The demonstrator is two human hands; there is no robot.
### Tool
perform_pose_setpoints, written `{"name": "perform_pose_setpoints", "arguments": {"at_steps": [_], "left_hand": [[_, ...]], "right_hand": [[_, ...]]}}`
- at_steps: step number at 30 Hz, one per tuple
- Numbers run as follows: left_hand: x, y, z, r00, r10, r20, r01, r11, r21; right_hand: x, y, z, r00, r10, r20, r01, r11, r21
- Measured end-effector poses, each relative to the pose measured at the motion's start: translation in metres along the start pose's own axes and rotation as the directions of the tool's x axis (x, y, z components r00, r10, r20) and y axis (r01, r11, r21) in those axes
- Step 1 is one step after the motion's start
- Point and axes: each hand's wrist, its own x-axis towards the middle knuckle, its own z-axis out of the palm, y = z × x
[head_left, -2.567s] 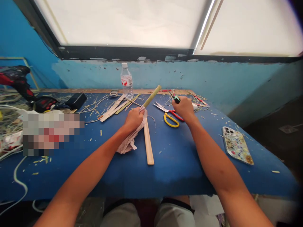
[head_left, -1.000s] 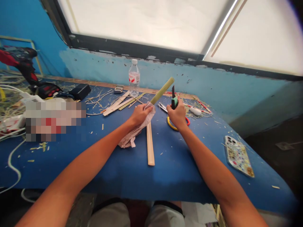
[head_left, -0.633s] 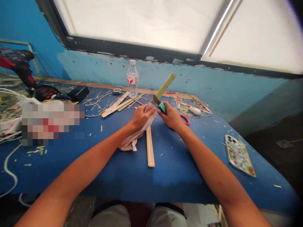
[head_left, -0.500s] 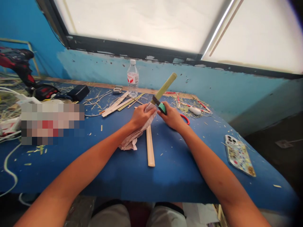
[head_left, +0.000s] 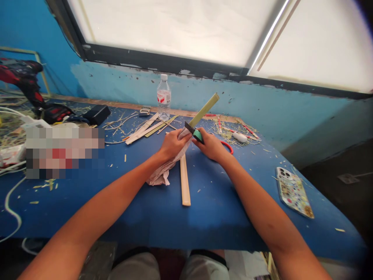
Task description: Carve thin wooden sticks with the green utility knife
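My left hand point(head_left: 171, 144) is wrapped round a pale crumpled cloth point(head_left: 162, 173) and, through it, the lower end of a green bamboo strip point(head_left: 204, 110). The strip slants up to the right. In my right hand point(head_left: 210, 145) is a knife with a green and black handle point(head_left: 198, 135). Its dark blade lies across the strip just above my left hand. Under my hands, a pale bamboo strip point(head_left: 185, 182) rests on the blue table point(head_left: 215, 221), its upper end hidden by the cloth.
A water bottle point(head_left: 163, 97) and bamboo pieces point(head_left: 145, 128) lie beyond my hands. Red-handled scissors point(head_left: 227, 146) are partly behind my right hand. A phone point(head_left: 295, 191) is at right, a white object point(head_left: 239, 136) at back right, a power drill point(head_left: 32, 89) and cables at left.
The knife has moved slightly down and left along the strip, closer to my left hand. The strip's upper end has dipped a little to the right.
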Motion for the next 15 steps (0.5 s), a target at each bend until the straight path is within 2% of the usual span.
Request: {"name": "perform_pose_setpoints", "arguments": {"at_steps": [15], "left_hand": [[-0.0003,0.0007,0.0,1.0,-0.006,-0.012,0.006,1.0,0.017]], "right_hand": [[-0.0003,-0.0004,0.0007,1.0,0.012,0.003,-0.012,0.999,0.031]]}}
